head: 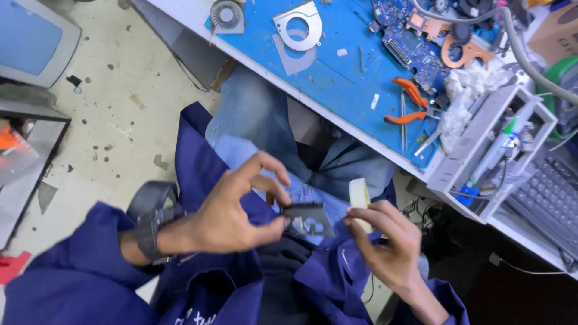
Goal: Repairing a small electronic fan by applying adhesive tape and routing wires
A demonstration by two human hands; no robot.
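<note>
My left hand (232, 207) pinches a small dark flat part (308, 219) between thumb and fingers, over my lap. My right hand (385, 241) holds a roll of pale tape (359, 194) upright, its fingertips close to the right edge of the dark part. A dark watch (153, 219) sits on my left wrist. Both arms wear dark blue sleeves, and my blue jeans (253, 120) show underneath.
A blue work mat (337, 78) on the white bench carries a fan (227, 14), a metal fan cover (299, 25), a circuit board (409, 45) and orange-handled pliers (409, 102). A white tool tray (481, 150) and a keyboard (551, 195) lie at right. A monitor (33, 42) stands on the floor at left.
</note>
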